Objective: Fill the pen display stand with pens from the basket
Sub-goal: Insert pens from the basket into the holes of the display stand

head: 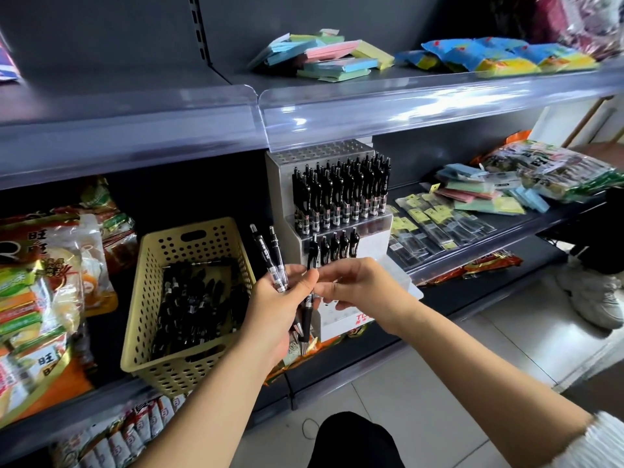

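- Left hand (273,298): fingers curled round a small bundle of spare pens (266,255). Two button ends stick up above the fist and the tips point down below the palm.
- Right hand (351,285): thumb and fingertips pinched on a single pen (313,261). It is held roughly upright between the two hands, button end up, just in front of the stand.
- Basket (189,369): yellow, perforated, on the shelf just left of the stand. Loose pens (196,298) are heaped inside, with plenty left.
- Display stand (278,190): white, stepped. The middle tiers are packed with standing pens (341,194) and the tier below holds only a short row. The holes of the top tier and of the front tier look unfilled, so the task is judged partway done.
- Step in hand, handling note:
  - Draw the single pen clear of the bundle and keep it tip down.
  - Line it over a free hole beside the short row and press straight down until it seats.
  - Keep the left grip firm so the spares do not slide, and avoid nudging seated neighbours.
- Beyond: snack packets (44,265) to the left, and sticky notes (324,55) on the upper shelf.
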`<state>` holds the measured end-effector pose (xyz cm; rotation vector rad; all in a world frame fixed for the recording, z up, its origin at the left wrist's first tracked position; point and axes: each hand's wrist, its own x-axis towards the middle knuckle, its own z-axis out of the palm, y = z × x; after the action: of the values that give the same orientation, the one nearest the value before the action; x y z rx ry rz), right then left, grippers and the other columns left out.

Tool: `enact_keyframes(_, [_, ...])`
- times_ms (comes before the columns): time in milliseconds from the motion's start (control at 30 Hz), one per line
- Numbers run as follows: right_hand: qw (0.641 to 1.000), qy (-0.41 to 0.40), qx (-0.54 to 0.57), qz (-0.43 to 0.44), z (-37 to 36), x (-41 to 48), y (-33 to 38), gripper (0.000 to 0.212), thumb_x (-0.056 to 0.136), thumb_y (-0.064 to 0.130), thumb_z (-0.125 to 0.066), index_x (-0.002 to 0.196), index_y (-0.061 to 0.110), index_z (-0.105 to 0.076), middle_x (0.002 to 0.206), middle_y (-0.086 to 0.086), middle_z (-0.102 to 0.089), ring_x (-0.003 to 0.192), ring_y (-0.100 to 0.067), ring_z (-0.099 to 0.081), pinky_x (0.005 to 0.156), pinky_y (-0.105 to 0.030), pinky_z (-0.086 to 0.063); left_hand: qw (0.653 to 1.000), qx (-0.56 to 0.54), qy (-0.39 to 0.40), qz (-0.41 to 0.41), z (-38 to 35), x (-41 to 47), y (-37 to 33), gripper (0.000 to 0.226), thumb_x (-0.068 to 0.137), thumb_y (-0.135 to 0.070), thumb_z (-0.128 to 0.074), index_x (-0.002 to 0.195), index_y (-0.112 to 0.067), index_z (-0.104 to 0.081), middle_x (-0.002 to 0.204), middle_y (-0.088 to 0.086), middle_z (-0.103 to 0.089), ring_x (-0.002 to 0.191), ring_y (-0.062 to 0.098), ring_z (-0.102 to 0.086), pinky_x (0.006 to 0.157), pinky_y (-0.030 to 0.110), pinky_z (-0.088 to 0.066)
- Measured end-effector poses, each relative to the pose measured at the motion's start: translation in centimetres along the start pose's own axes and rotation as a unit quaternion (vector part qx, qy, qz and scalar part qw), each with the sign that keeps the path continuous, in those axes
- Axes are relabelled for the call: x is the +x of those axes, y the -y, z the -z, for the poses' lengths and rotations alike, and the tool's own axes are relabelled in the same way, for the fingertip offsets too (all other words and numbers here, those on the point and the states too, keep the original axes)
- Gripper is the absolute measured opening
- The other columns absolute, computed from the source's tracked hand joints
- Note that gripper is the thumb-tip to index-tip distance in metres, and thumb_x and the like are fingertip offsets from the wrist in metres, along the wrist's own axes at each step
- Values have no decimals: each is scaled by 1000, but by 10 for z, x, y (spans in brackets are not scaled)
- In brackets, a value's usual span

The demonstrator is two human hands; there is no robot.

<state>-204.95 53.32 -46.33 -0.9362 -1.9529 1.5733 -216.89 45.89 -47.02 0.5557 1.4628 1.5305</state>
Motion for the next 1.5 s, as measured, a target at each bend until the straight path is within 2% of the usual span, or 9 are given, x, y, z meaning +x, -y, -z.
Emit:
enact_keyframes(133, [999, 0, 44, -11, 2, -2, -7, 9, 78, 9, -73, 81, 17, -70, 66, 10, -67, 67, -8, -58, 58, -16, -48, 1000, -5, 6, 27, -3, -1, 2, 42, 50, -35, -77, 85, -17, -62, 82, 10, -70, 75, 29, -65, 81, 47, -54])
enact_keyframes(300, [993, 19, 114, -20, 10, -4, -15, 15, 74, 20, -72, 80, 8, -65, 67, 1, -62, 63, -5, -56, 58, -15, -45, 996, -53, 44, 64, -11, 0, 6, 15, 72, -21, -70, 79, -14, -59, 54, 0, -66, 49, 15, -59, 61, 31, -50])
enact_keyframes(500, [982, 0, 187, -20, 31, -5, -17, 11, 78, 12, -66, 82, 2, -63, 68, -1, -65, 64, -9, -62, 64, -18, -53, 998, 6, 0, 66, -17, 4, 14, 37, 83, -43, -61, 105, -13, -60, 88, 3, -66, 77, 16, -65, 73, 33, -54])
enact_keyframes(633, [984, -156, 88, -4, 66, 3, -13, 6, 84, 4, -62, 88, 3, -67, 77, -5, -69, 73, -17, -64, 74, -23, -57, 999, -13, -26, 45, -9, 9, 15, 32, 93, -36, -51, 106, -9, -63, 70, 1, -42, 57, 7, -55, 83, 40, -56])
enact_keyframes(767, [942, -288, -161, 56, 82, 22, -14, 8, 84, 13, -68, 77, 18, -69, 69, -4, -68, 62, -22, -62, 57, -27, -53, 997, -18, -49, 57, -3, 16, 14, 27, 91, -34, -58, 90, -7, -55, 64, 0, -44, 47, 4, -57, 83, 38, -55])
enact_keyframes(900, [925, -288, -234, 80, 77, 37, -15, 11, 85, 13, -67, 76, 19, -64, 59, 14, -54, 43, 2, -49, 42, -7, -34, 996, -50, -46, 61, -2, 16, 14, 18, 92, -26, -57, 90, -8, -56, 70, 2, -45, 61, 12, -53, 79, 34, -56])
enact_keyframes(1133, [924, -288, -242, 68, 69, 51, -22, 13, 83, 18, -68, 75, 8, -70, 58, 8, -58, 51, -7, -47, 48, -18, -36, 999, -14, -31, 41, 7, 13, 8, 17, 91, -35, -58, 93, -18, -58, 81, 2, -54, 79, 15, -59, 78, 27, -49])
enact_keyframes(1300, [919, -280, -269, 75, 64, 55, -21, 17, 86, 19, -66, 80, 2, -69, 66, 0, -60, 54, -4, -50, 45, -6, -38, 1000, 24, -7, -8, 6, 7, 3, 13, 93, -34, -53, 93, -23, -59, 82, -1, -52, 79, 12, -56, 63, 18, -40])
enact_keyframes(1500, [906, -280, -307, 77, 61, 55, -25, 14, 87, 16, -65, 82, 3, -69, 71, -4, -66, 53, -8, -51, 44, -8, -37, 999, 21, -2, -30, 7, 4, 0, 8, 93, -31, -53, 92, -27, -60, 83, -2, -57, 78, 7, -57, 69, 15, -41])
